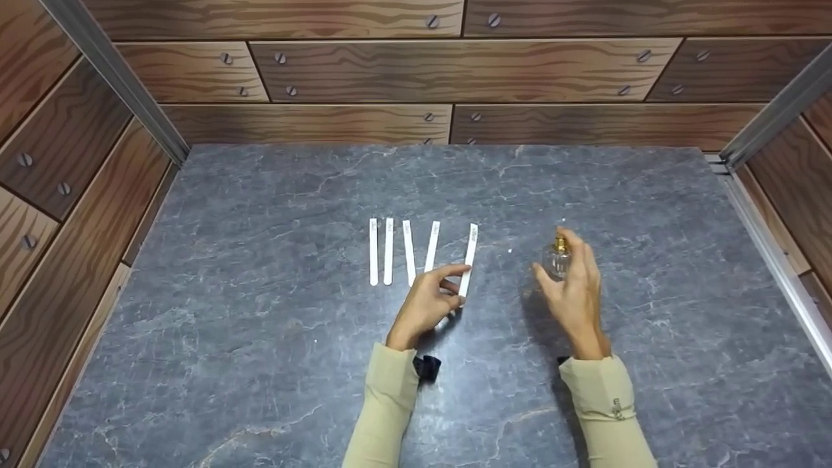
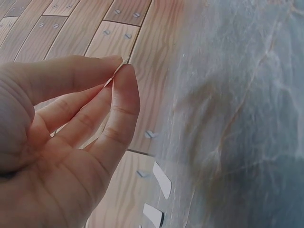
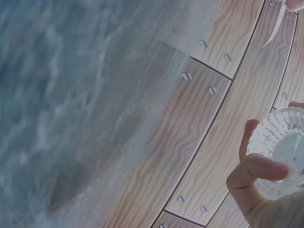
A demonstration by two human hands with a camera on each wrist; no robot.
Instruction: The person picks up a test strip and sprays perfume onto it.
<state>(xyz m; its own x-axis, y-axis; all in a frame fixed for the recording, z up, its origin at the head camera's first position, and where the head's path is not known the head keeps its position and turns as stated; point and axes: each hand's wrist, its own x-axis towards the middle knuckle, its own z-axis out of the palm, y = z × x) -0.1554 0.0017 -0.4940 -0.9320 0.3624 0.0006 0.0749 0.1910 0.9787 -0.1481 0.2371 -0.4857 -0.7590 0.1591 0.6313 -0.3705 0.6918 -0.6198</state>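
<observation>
Head view, landmark: row of four thin white paper test strips [image 1: 403,252] lying near the middle of the grey marbled stone tabletop [image 1: 260,325].
Head view, left hand [image 1: 426,304]: just right of the row's near end, thumb and forefinger pinching the lower end of a fifth narrow white paper strip [image 1: 469,257]; the strip's far end points away from the person, probably held out so its tip stays untouched.
Head view, right hand [image 1: 575,292]: well to the right of the row, fingers wrapped round a small clear ribbed glass spray bottle with a gold nozzle [image 1: 558,257], held upright above the tabletop with the nozzle at the top, level with the held strip.
Left wrist view: pinching fingers [image 2: 121,95] meet on the strip edge [image 2: 124,62], seen edge-on; two strip ends of the row [image 2: 161,179] show below the hand.
Right wrist view: right hand [image 3: 259,185] grips the bottle's ribbed glass base [image 3: 285,147]; the nozzle is hidden here.
Surround: brown wood-grain panel walls [image 1: 455,68] behind the row.
</observation>
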